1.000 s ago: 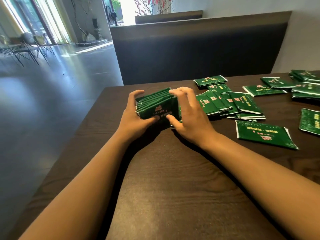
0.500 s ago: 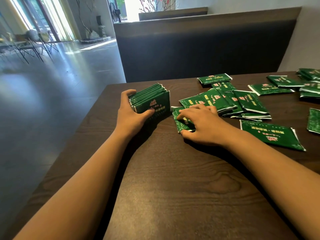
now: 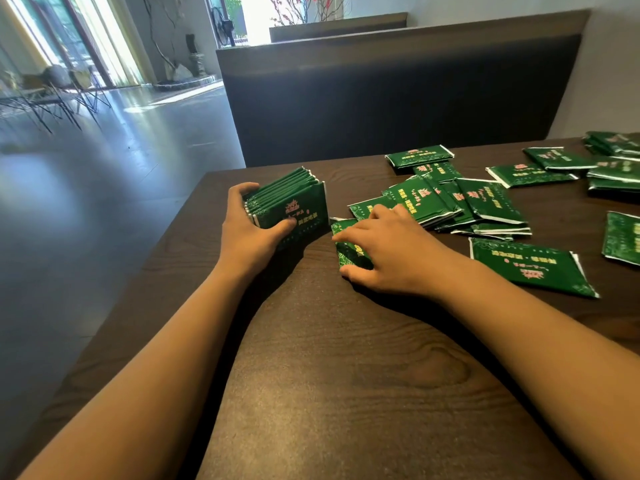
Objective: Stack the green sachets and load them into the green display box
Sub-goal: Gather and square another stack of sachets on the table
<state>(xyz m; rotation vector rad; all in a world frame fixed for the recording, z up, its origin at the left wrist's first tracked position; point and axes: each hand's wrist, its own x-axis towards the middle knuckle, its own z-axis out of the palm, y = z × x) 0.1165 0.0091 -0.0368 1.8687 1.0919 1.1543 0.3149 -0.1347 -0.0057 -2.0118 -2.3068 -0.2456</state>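
Right now your left hand (image 3: 251,233) grips the bundle of flat green foil sachets (image 3: 289,204) standing on edge on the dark wood-grain table (image 3: 346,393): fingers curl round the far side, the thumb presses the printed front face. Holding it upright like that keeps the edges squared and leaves the front open for the next piece, which looks like the reason for the grip.

Your right hand (image 3: 388,252) lies palm down over a single green sachet (image 3: 348,245) just beside the bundle. The fingers are spread and lightly bent over it, the thumb tucked at its near edge; it looks like the start of a pinch, though you have not lifted it yet.

Beyond that hand sits a loose overlapping heap of green sachets (image 3: 460,202), fanned at mixed angles, so each must be turned to match before joining the bundle. One sachet lies alone near your right forearm (image 3: 530,266), and more are scattered toward the table's far right edge (image 3: 554,159).

You are in the stacking stage, with much still loose. The green display box is not in view, so loading looks some way off.
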